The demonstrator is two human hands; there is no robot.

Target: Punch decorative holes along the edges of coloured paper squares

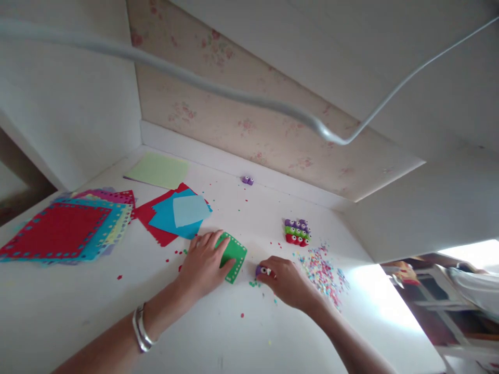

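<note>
My left hand (202, 262) lies flat with fingers spread on a small green paper square (234, 254) that has punched holes along its edges. My right hand (286, 280) is closed around a small purple hole punch (262, 270), held just right of the green square's lower corner. Green paper dots lie on the white table (218, 332) under the punch. A silver bracelet (141, 327) sits on my left wrist.
A stack of punched coloured sheets (62, 228) lies at the far left, with red and blue sheets (175, 215) and a pale green sheet (159, 170) behind. Several small punches (297, 231) sit grouped at centre right, one purple punch (247, 180) by the wall, and a confetti pile (323, 270).
</note>
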